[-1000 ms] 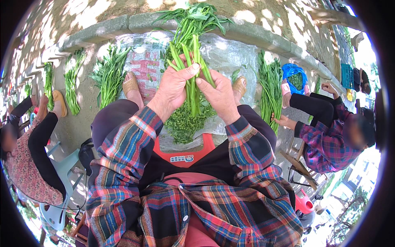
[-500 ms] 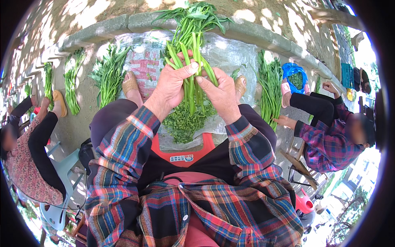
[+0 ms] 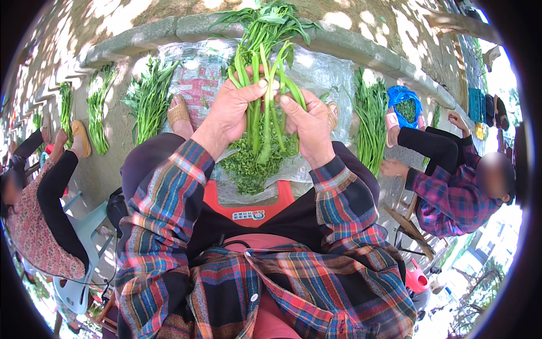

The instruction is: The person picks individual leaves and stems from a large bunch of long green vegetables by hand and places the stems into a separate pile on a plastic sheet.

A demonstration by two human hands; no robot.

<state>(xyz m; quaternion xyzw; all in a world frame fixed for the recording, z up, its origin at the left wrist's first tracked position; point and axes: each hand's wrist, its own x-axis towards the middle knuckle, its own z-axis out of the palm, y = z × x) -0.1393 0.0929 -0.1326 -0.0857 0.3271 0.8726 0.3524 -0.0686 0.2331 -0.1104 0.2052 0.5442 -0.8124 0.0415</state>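
Between my hands, in front of my knees, is a small bunch of green vegetable stems [image 3: 257,121], pale at some upper ends. My left hand [image 3: 230,110] is closed around them, thumb pressed across the front. From the other side my right hand [image 3: 307,121] grips stems too, its thumb near the left thumb; some fingers are hidden behind the stems. Beneath the bunch lies a heap of chopped leafy greens [image 3: 248,169] on a translucent plastic sheet [image 3: 330,73]. A pile of long leafy stalks [image 3: 271,28] lies beyond my hands at the sheet's far side.
A stone curb [image 3: 361,48] runs behind the sheet. Leafy bundles lie left [image 3: 149,101] and right [image 3: 370,124]. A blue bag [image 3: 403,107] of greens stands at the right, near a seated person [image 3: 451,192]. Another person [image 3: 48,237] sits at the left near a pale chair [image 3: 93,237].
My right hand has shifted slightly right and down, spreading the stems more at their upper ends. My left hand has moved slightly left, still holding the stems.
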